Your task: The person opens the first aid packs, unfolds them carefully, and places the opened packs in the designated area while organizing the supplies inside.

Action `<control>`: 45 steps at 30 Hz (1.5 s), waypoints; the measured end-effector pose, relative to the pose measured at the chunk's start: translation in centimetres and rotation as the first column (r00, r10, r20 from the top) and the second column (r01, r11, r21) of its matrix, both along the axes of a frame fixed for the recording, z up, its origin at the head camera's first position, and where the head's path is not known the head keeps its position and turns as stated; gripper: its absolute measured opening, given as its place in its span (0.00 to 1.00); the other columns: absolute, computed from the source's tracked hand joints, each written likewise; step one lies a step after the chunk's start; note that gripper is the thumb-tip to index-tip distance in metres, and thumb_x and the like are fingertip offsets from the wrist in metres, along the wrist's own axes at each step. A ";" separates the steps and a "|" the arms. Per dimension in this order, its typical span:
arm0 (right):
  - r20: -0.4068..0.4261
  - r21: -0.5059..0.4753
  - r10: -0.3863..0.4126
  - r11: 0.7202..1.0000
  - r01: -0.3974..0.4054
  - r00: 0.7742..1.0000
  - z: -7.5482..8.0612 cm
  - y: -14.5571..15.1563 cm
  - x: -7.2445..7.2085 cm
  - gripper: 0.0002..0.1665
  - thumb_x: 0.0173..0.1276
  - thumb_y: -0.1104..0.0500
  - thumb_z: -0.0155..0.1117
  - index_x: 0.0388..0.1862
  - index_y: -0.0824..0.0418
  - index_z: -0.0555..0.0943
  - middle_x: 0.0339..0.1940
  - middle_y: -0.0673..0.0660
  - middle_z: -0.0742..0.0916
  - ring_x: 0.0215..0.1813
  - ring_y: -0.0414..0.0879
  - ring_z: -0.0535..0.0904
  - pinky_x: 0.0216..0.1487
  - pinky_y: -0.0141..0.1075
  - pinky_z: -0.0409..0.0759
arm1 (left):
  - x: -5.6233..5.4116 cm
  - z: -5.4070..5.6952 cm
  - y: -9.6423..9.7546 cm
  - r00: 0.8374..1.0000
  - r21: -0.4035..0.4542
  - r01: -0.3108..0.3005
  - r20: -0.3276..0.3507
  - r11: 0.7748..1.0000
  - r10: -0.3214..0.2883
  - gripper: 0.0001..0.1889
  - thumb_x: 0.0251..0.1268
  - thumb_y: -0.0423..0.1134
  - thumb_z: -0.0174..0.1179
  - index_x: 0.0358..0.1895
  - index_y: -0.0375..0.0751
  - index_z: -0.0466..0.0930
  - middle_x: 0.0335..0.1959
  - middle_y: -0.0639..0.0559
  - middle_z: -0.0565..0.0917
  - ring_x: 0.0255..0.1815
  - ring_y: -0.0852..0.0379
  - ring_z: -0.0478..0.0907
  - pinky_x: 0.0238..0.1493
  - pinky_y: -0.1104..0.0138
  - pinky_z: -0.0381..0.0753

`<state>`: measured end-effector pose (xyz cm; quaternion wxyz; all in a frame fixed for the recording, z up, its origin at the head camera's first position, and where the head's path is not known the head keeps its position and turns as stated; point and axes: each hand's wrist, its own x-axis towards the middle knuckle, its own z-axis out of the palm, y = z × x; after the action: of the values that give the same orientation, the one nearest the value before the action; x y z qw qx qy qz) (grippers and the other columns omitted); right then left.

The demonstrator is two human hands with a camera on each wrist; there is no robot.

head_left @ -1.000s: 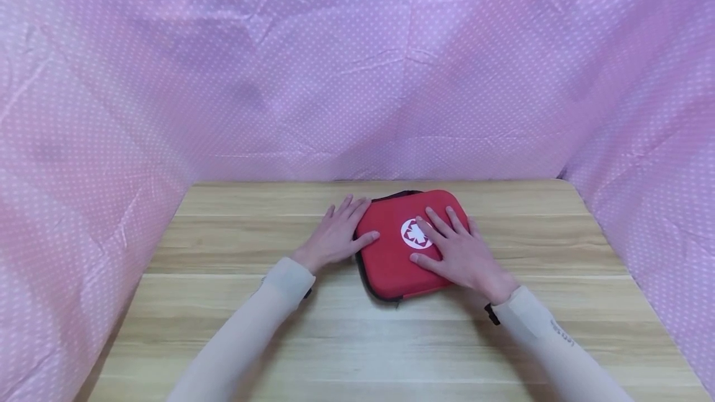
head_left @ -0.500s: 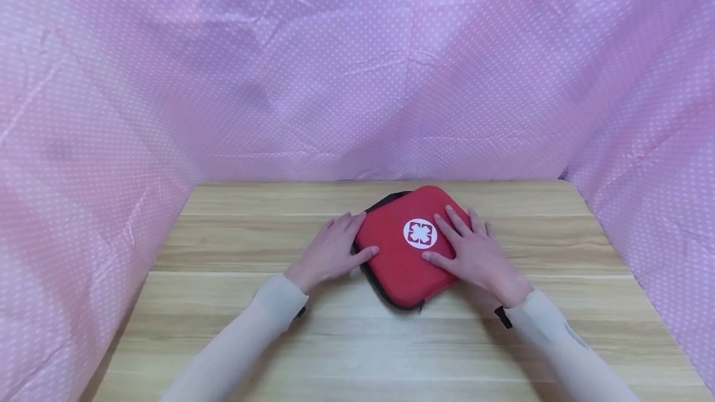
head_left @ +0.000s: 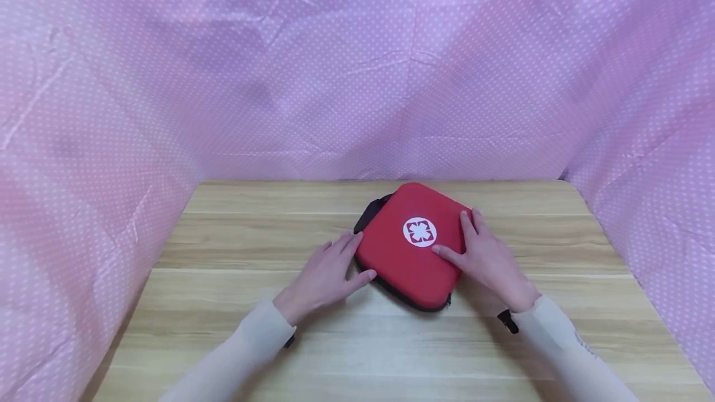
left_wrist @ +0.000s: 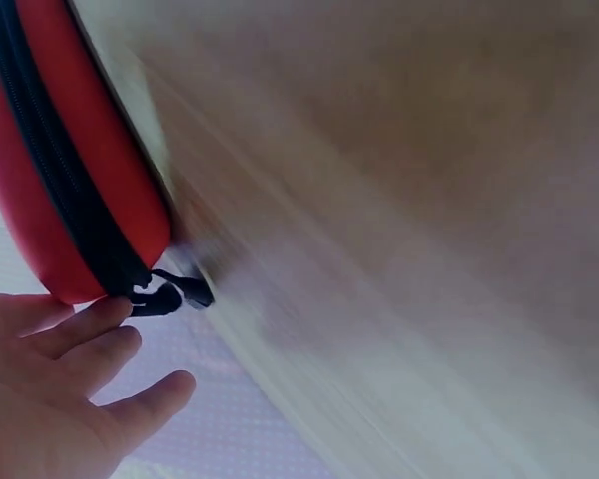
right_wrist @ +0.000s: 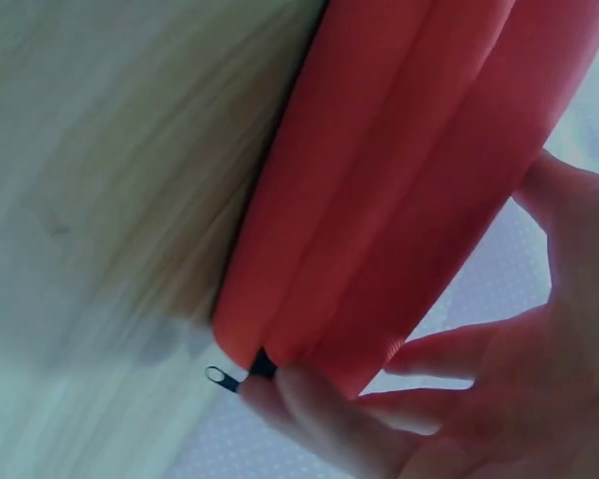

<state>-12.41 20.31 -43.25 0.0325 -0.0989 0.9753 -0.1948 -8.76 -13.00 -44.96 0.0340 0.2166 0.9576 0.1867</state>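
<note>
Left hand (head_left: 324, 278) and right hand (head_left: 494, 265) rest against the case with fingers spread wide. On the table (head_left: 223, 253), the red case (head_left: 410, 265) lies between them; it has swung counterclockwise, which suggests a turning push. Its black handle (head_left: 371, 213) now faces the upper left, and the right fingers no longer cover the white emblem (head_left: 420, 232).

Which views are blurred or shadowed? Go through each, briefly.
Head: red case fairly crisp, soft shadows on the table; left wrist: table smeared, the case's zipper clearer; right wrist: bluish and hazy, table streaky, zipper pull distinct.
</note>
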 end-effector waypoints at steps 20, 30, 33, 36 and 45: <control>-0.009 -0.131 0.083 0.988 -0.084 0.996 0.1 -0.9 -2.2 0.55 0.71 0.44 0.70 0.79 0.78 0.57 0.78 0.79 0.62 0.77 0.75 0.60 0.72 0.64 0.65 | 4.6 0.7 -0.8 0.998 0.003 0.067 -0.008 0.998 -0.067 0.43 0.70 0.67 0.56 0.79 0.41 0.66 0.73 0.43 0.72 0.72 0.42 0.71 0.71 0.47 0.71; -0.080 -0.190 0.134 0.971 -0.147 0.988 -0.2 -1.5 -3.1 0.45 0.72 0.50 0.72 0.75 0.75 0.66 0.64 0.72 0.80 0.62 0.66 0.79 0.63 0.60 0.77 | 5.5 0.8 -0.9 0.994 -0.005 0.094 0.053 0.996 -0.094 0.44 0.72 0.70 0.52 0.81 0.45 0.63 0.75 0.45 0.70 0.73 0.45 0.69 0.72 0.49 0.70; -0.093 -0.200 0.151 0.965 -0.167 0.984 -0.3 -1.5 -3.4 0.41 0.71 0.50 0.72 0.71 0.74 0.70 0.58 0.69 0.82 0.57 0.62 0.81 0.60 0.58 0.79 | 5.7 0.8 -0.9 0.993 -0.008 0.099 0.059 0.995 -0.098 0.44 0.71 0.71 0.52 0.81 0.47 0.63 0.74 0.46 0.70 0.72 0.46 0.70 0.71 0.49 0.70; -0.088 -0.208 0.160 0.962 -0.176 0.983 -0.4 -1.4 -3.7 0.40 0.71 0.50 0.72 0.71 0.73 0.71 0.58 0.68 0.83 0.56 0.62 0.81 0.60 0.57 0.79 | 5.9 0.8 -0.9 0.993 -0.008 0.107 0.054 0.994 -0.107 0.43 0.72 0.71 0.51 0.81 0.47 0.64 0.73 0.46 0.71 0.71 0.46 0.71 0.70 0.49 0.71; -0.061 -0.211 0.161 0.963 -0.171 0.985 -0.5 -1.4 -3.7 0.42 0.73 0.50 0.71 0.74 0.73 0.68 0.61 0.70 0.82 0.58 0.62 0.81 0.61 0.58 0.79 | 4.8 0.5 -1.1 0.999 0.126 0.038 0.014 0.991 -0.040 0.34 0.74 0.63 0.56 0.74 0.47 0.74 0.64 0.51 0.80 0.64 0.51 0.78 0.64 0.51 0.78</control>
<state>-16.07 18.89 -43.72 0.0169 -0.1874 0.9372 -0.2936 -4.01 -14.12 -44.47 0.0316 0.2356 0.9392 0.2479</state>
